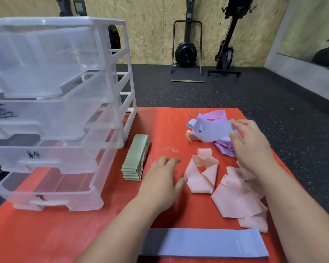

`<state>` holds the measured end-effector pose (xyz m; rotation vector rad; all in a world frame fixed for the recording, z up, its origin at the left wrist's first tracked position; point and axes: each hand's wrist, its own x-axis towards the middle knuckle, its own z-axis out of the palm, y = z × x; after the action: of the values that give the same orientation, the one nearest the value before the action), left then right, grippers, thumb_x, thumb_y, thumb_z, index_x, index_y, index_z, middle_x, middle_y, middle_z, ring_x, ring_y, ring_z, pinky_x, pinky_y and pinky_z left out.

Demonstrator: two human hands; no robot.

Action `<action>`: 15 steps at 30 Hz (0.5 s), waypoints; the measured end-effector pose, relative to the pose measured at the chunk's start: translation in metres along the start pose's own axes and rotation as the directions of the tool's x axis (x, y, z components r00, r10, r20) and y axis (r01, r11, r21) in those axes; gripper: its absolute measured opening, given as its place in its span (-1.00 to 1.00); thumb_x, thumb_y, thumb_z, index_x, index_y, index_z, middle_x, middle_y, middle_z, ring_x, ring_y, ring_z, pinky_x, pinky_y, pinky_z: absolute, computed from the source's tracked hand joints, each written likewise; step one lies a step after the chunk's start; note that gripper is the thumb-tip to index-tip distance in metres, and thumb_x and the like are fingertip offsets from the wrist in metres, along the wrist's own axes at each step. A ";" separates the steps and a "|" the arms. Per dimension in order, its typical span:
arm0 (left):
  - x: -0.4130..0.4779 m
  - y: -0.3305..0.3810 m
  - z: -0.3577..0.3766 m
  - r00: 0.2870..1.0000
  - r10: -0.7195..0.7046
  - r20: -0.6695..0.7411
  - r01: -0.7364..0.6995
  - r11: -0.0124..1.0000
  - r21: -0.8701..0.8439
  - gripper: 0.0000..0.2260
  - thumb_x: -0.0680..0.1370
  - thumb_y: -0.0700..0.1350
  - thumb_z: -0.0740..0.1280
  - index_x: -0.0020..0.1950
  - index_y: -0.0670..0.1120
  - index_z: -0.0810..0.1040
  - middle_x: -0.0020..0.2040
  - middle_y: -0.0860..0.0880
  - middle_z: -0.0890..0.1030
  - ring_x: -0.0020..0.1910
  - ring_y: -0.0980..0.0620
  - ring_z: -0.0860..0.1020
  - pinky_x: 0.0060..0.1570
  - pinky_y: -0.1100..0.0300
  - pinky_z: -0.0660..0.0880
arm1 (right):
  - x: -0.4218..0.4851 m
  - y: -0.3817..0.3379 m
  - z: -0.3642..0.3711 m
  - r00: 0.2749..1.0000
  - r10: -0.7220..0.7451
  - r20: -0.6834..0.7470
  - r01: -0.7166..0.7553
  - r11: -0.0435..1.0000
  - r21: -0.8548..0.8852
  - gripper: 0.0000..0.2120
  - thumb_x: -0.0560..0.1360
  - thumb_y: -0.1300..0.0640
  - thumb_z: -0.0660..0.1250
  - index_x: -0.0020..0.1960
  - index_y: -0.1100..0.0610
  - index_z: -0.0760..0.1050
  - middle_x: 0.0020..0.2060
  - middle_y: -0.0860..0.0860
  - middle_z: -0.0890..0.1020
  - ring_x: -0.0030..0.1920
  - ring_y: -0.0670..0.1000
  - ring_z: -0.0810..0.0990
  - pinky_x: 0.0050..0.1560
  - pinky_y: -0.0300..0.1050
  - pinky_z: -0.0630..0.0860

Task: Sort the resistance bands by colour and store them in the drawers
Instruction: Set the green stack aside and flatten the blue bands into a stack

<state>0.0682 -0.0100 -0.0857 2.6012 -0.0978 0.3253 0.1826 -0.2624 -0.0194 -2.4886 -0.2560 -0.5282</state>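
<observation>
Two hands: left hand flat on bare mat (beside green stack), right hand pinches blue band near edge.

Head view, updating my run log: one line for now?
right hand pinches blue band | left hand holds nothing | green stack beside drawers

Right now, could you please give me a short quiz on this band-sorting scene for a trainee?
1. True or false: the green bands lie neatly stacked beside the clear drawer unit.
2. What does the right hand pinch? A) a pink band B) the light blue band C) a drawer handle
3. Fill in: the flat band lying nearest the person is ___.
Key: 1 true; 2 B; 3 blue.
</observation>
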 end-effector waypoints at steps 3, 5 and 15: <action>-0.008 0.004 -0.004 1.000 0.011 -0.007 -0.011 1.000 -0.001 -0.48 0.62 0.18 0.37 0.55 0.10 0.40 0.40 0.05 0.44 0.37 -0.03 0.45 0.38 0.02 0.43 | -0.016 0.002 -0.020 1.000 0.008 -0.009 -0.008 0.999 0.034 -0.64 0.63 0.23 0.30 0.42 0.19 0.55 0.38 0.03 0.52 0.35 0.10 0.54 0.39 -0.03 0.40; -0.014 0.008 -0.007 1.000 0.020 -0.015 -0.020 1.000 -0.013 -0.50 0.62 0.16 0.37 0.54 0.10 0.41 0.39 0.05 0.45 0.37 -0.04 0.46 0.37 0.01 0.43 | -0.025 -0.007 -0.040 0.992 -0.055 -0.115 0.069 0.991 0.117 -0.69 0.61 0.24 0.36 0.34 0.12 0.61 0.29 -0.06 0.57 0.19 0.02 0.63 0.31 -0.03 0.53; -0.042 0.036 -0.017 0.998 0.046 -0.031 -0.050 0.987 -0.149 -0.62 0.59 0.07 0.43 0.40 0.13 0.53 0.21 0.15 0.59 0.17 0.09 0.58 0.24 0.04 0.53 | -0.113 -0.029 -0.037 0.971 0.109 0.213 -0.192 0.886 0.423 -0.54 0.42 0.41 0.47 0.11 -0.11 0.63 -0.09 -0.07 0.73 -0.24 -0.05 0.69 -0.08 -0.18 0.64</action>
<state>0.0196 -0.0323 -0.0646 2.4474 -0.1692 0.3566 0.0600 -0.2674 -0.0247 -2.0867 -0.2217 -0.1484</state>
